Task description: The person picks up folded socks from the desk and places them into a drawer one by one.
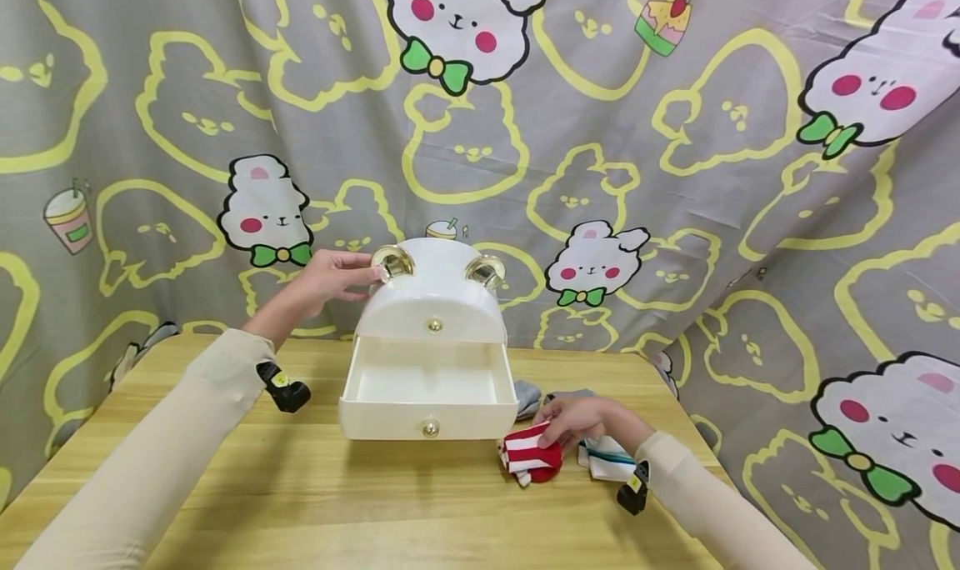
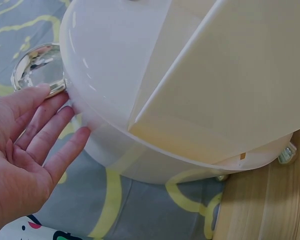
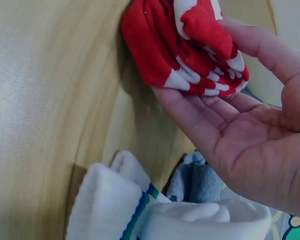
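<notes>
A white drawer box (image 1: 442, 266) with two gold ears stands on the table, its lower drawer (image 1: 431, 418) pulled out and the drawer's inside bare. At its left side my left hand (image 1: 330, 280) pinches one gold ear (image 2: 40, 70) between thumb and fingers. The other fingers reach along the white shell in the left wrist view. My right hand (image 1: 577, 417) grips a folded bundle of red-and-white striped socks (image 3: 185, 50), thumb on one side and fingers beneath. This bundle is just right of the drawer's front corner, close over the table.
White socks (image 3: 110, 200) with blue and green stripes lie on the wooden table (image 1: 300, 503) beside my right hand. Grey socks (image 1: 527, 398) lie behind, next to the box. A patterned curtain (image 1: 480, 162) hangs behind the table and along its right side.
</notes>
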Tool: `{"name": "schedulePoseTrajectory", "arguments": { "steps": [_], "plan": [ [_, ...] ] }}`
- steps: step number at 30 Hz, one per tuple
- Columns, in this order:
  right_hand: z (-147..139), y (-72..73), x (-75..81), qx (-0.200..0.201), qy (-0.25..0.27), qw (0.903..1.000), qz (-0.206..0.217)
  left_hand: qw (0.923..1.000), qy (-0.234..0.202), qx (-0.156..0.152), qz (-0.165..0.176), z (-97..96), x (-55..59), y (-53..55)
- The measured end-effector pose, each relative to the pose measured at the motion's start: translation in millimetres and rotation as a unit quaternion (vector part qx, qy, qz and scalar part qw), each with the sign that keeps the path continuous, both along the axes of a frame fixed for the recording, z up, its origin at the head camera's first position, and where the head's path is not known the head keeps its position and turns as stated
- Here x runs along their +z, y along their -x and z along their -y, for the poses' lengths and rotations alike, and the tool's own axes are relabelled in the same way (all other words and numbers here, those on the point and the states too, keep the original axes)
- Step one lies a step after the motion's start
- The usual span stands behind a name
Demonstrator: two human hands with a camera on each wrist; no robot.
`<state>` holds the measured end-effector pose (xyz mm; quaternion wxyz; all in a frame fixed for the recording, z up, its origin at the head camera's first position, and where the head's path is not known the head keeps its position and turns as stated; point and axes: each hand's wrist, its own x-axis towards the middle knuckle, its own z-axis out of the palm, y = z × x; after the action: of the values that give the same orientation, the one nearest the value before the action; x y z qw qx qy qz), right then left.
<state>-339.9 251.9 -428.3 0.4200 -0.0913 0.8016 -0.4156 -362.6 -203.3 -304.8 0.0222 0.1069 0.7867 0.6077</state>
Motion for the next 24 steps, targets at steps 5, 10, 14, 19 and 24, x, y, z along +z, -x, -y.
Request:
{"name": "schedulePoseTrajectory", "arguments": {
  "steps": [5, 10, 14, 19, 24],
  "plan": [
    [-7.8, 4.2, 3.1, 0.0, 0.036, 0.9992, 0.017, 1.0, -0.004, -0.001, 0.004, -1.0, -0.2, -0.4],
    [-12.9, 7.3, 10.4, 0.008, 0.058, 0.998, 0.023, 1.0, -0.003, -0.002, 0.003, -1.1, -0.6, 0.1],
    [-16.2, 11.7, 17.2, 0.008, 0.073, 0.9972, 0.015, 1.0, -0.003, -0.001, -0.001, -0.8, -1.2, 0.3],
    [-20.6, 15.8, 28.8, -0.008, 0.076, 0.997, -0.009, 1.0, -0.001, -0.003, -0.003, 0.2, -2.0, 0.7],
    [-24.8, 18.1, 40.6, -0.031, 0.08, 0.9959, -0.028, 1.0, -0.001, -0.004, -0.003, 1.0, -1.7, 1.3]
  ]
}}
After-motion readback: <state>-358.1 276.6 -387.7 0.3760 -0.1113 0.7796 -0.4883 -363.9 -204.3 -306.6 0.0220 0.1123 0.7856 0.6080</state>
